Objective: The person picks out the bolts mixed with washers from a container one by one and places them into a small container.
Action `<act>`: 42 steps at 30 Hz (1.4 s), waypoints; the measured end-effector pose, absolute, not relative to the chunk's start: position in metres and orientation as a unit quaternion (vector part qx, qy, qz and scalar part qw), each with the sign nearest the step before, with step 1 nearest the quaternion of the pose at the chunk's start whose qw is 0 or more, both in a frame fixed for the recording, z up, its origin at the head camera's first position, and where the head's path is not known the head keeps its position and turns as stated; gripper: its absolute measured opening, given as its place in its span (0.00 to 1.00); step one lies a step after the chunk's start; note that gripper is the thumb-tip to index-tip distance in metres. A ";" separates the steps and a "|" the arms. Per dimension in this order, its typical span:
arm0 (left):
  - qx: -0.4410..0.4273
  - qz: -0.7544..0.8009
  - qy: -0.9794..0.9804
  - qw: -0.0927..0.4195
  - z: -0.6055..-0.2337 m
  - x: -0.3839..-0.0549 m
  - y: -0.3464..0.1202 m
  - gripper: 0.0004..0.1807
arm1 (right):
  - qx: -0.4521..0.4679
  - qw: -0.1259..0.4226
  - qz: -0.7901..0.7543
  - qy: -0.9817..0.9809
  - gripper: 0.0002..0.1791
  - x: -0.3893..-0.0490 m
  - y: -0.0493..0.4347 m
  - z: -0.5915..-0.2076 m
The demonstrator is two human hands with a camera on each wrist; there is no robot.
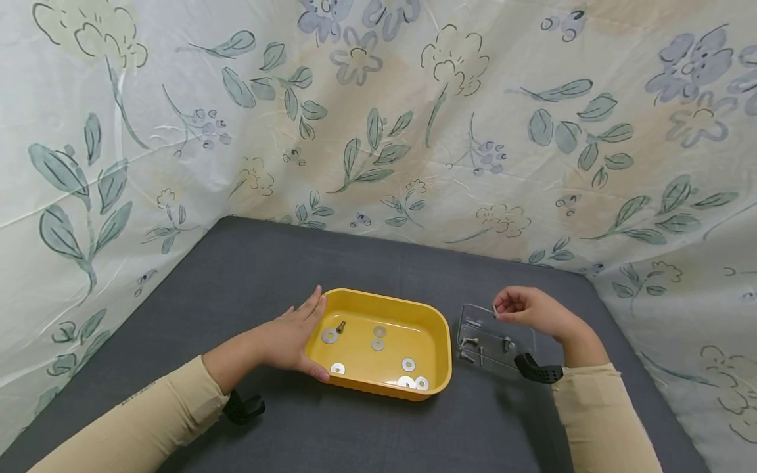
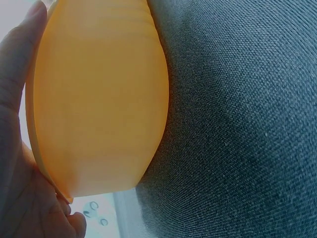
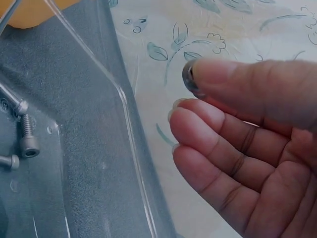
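Observation:
My left hand [image 1: 290, 338] rests on the left end of a yellow tray [image 1: 384, 386], its fingers stretched along the rim and its thumb on the near side. Inside the tray lie several flat washers [image 1: 378, 344] and one bolt [image 1: 340, 326]. Seen from the left wrist, the tray's outer wall [image 2: 99, 99] stands beside the thumb. Above a clear plastic container [image 1: 497, 351], my right hand [image 1: 532, 312] pinches a small metal bolt [image 3: 189, 79] between thumb and index finger; mostly its round end shows. Several socket-head bolts [image 3: 29, 144] lie in the clear container.
Tray and container stand side by side on a dark grey cloth-covered table [image 1: 355, 263]. A floral curtain [image 1: 378, 131] hangs behind and along both sides of it. Black wrist straps [image 1: 538, 369] sit at both sleeve ends.

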State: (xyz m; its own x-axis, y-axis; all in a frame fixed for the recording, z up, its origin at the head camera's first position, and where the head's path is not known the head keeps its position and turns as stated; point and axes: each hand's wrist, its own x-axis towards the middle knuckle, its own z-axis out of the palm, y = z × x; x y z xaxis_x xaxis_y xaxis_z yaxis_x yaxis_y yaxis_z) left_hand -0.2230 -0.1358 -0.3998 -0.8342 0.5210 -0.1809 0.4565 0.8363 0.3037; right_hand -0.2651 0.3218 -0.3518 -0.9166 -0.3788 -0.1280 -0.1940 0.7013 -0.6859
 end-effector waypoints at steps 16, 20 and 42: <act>0.256 0.124 0.950 0.128 -0.403 -0.225 -0.136 0.75 | -0.160 0.120 -0.368 0.908 0.12 -0.266 0.325 -0.356; 0.255 0.123 0.950 0.127 -0.403 -0.225 -0.136 0.76 | -0.167 0.114 -0.361 0.910 0.10 -0.268 0.320 -0.351; 0.252 0.117 0.953 0.122 -0.403 -0.225 -0.135 0.76 | -0.295 0.127 -0.335 0.886 0.05 -0.286 0.200 -0.334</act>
